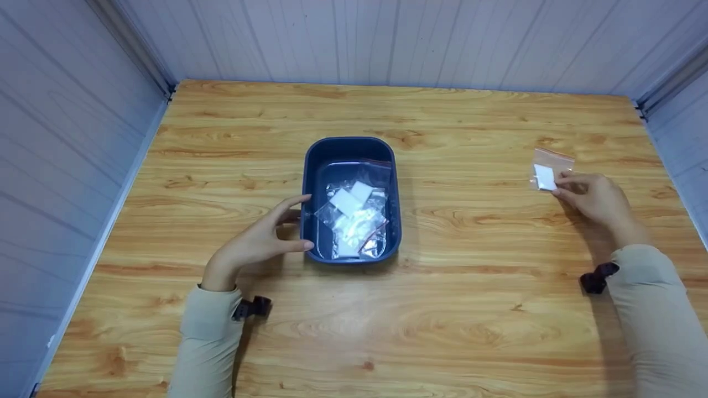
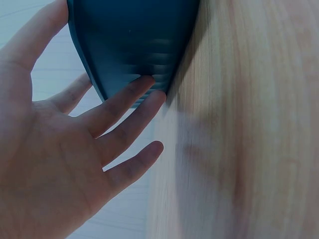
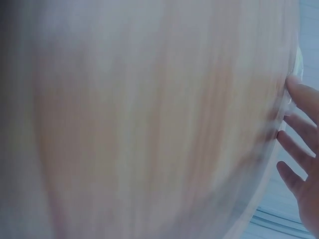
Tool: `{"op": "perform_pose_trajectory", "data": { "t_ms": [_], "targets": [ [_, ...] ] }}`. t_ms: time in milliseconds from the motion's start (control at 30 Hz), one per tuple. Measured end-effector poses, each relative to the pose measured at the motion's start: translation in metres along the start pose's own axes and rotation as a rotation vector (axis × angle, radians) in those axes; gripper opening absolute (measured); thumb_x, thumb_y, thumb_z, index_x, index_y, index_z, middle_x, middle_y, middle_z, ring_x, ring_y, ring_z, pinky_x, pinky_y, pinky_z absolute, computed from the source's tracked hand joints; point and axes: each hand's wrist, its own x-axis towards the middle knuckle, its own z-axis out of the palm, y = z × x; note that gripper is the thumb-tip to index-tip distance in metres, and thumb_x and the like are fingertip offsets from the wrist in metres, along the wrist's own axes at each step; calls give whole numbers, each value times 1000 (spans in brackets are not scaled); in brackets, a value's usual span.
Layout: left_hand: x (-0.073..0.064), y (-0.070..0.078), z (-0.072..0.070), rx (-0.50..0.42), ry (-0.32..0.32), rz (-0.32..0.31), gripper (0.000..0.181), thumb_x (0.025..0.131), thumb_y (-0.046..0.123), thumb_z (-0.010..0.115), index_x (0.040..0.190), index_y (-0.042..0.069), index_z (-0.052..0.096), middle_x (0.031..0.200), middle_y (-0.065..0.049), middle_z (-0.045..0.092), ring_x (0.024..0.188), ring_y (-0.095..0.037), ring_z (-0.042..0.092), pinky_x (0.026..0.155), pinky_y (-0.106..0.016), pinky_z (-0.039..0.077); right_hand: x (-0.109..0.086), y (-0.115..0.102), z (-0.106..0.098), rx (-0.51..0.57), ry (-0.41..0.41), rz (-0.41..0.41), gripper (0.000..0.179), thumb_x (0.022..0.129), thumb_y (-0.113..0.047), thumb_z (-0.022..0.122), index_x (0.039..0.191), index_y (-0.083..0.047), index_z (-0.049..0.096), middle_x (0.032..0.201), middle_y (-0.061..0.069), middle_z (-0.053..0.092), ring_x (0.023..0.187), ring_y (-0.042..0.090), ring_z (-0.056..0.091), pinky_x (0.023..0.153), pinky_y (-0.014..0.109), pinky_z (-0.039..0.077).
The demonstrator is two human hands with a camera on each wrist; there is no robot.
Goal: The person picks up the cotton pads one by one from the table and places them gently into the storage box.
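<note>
A dark blue rectangular box (image 1: 352,142) stands at mid-table. It holds several small clear zip bags (image 1: 348,202) with white square pieces in them, overlapping in a heap. My left hand (image 1: 257,237) rests against the box's left side, thumb and index fingertips at its rim. In the left wrist view the spread fingers (image 2: 127,132) lie near or against the outer wall. Far to the right, my right hand (image 1: 600,202) pinches the lower right edge of another zip bag (image 1: 545,177), which has a red seal strip and a white square piece. Little of this bag shows in the right wrist view.
The wood-patterned table (image 1: 470,309) runs up to a pale panelled wall (image 1: 420,44) at the back, with more panels at left and right. Small dark wrist mounts (image 1: 251,308) sit on both sleeves.
</note>
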Motion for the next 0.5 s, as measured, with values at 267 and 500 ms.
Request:
{"op": "perform_pose_trajectory", "data": {
  "t_ms": [267, 500],
  "targets": [
    [0, 0, 0, -4, 0, -1, 91, 83, 36, 81, 155, 31, 27, 152, -13, 38, 140, -33, 35, 115, -60, 20, -2, 0, 0, -17, 60, 12, 45, 96, -36, 66, 108, 6, 70, 134, 25, 55, 116, 52, 52, 95, 67, 38],
    [0, 0, 1, -11, 0, -2, 90, 83, 37, 81, 155, 32, 27, 152, -13, 39, 140, -33, 35, 115, -60, 20, -5, -5, -1, 6, 114, 8, 41, 97, -35, 64, 109, 4, 72, 120, 27, 64, 110, 49, 56, 91, 64, 41]
  ]
}}
